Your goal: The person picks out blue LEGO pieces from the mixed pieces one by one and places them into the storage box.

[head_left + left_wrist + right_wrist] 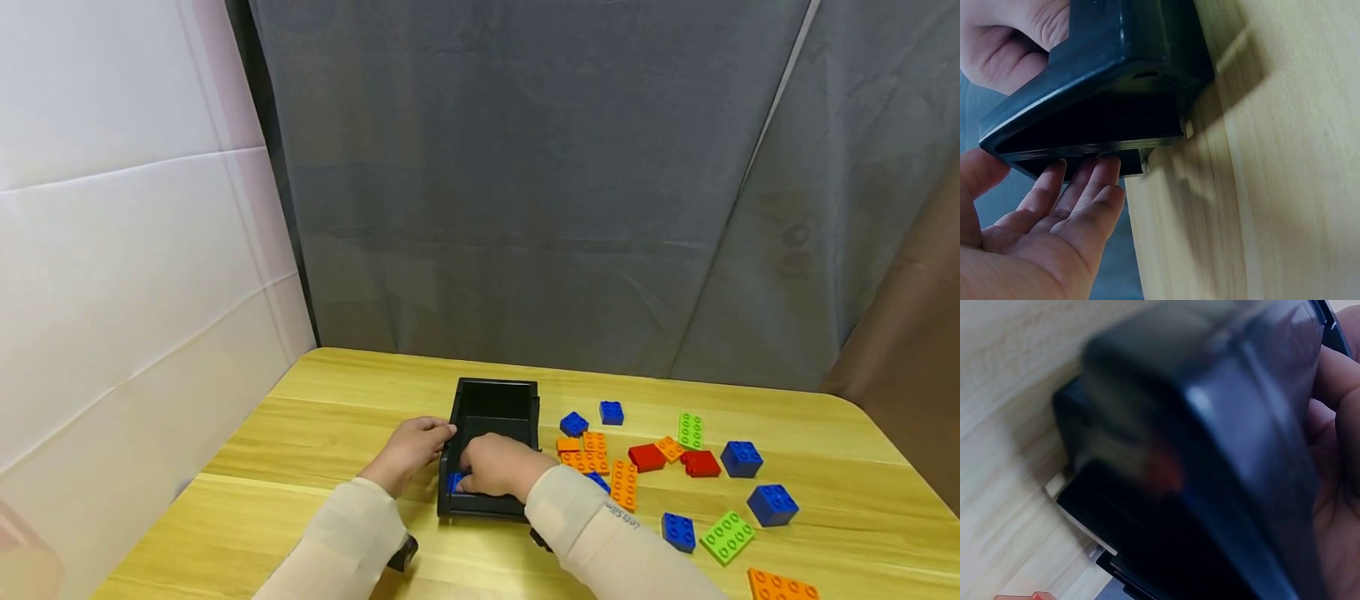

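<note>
A black plastic bin (491, 506) stands on the wooden table. My left hand (414, 450) holds its left wall: the thumb is at the rim and the fingers (1100, 181) lie along the outer side. Inside the bin's near end is my right hand (501, 467), reaching over the right wall with curled fingers. A blue building brick (456, 482) shows at its thumb and fingertips, and it seems to be pinched there. Most of that brick is hidden by the hand. In the right wrist view the bin wall (1254, 425) covers much of the right hand (1335, 456).
Right of the bin lie scattered blue bricks (742, 459), orange bricks (624, 485), red bricks (701, 463) and green bricks (727, 537). Some sit close to the bin's right wall, partly behind the right sleeve (600, 533). A grey curtain (525, 208) hangs behind the table.
</note>
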The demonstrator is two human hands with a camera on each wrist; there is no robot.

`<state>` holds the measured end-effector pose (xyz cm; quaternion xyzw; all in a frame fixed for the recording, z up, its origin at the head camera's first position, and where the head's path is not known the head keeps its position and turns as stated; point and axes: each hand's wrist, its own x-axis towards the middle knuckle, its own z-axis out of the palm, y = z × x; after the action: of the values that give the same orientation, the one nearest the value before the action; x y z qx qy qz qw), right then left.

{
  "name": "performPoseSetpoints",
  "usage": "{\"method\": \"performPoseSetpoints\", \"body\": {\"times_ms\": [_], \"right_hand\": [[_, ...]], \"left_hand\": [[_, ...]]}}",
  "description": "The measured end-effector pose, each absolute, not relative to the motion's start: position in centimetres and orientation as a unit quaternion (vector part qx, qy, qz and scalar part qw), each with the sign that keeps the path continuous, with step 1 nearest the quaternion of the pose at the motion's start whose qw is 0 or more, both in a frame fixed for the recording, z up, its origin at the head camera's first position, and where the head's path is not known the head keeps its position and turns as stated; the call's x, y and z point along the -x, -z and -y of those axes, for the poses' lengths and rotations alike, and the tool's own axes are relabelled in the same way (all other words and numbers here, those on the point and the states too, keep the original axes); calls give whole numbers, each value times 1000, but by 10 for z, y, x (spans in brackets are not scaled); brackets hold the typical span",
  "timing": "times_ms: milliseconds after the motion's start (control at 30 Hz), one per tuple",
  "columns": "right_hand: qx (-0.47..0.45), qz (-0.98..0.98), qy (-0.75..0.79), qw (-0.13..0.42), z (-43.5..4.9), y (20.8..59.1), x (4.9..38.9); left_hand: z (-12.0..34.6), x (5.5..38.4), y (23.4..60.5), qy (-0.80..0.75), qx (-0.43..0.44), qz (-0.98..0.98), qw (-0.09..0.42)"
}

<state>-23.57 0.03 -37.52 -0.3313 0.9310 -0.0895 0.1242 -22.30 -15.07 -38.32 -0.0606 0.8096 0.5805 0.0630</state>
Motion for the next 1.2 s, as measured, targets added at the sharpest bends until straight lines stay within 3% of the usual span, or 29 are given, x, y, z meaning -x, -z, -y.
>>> {"method": "performPoseSetpoints", "body": {"times_ms": [533,1200], "right_hand": [[305,-936,96,145,0,372,232],[343,-933,109,15,-22,363,229]], "left_hand": [[150,223,384,-582,60,-808,66],[150,223,384,-585,73,-805,63]]}}
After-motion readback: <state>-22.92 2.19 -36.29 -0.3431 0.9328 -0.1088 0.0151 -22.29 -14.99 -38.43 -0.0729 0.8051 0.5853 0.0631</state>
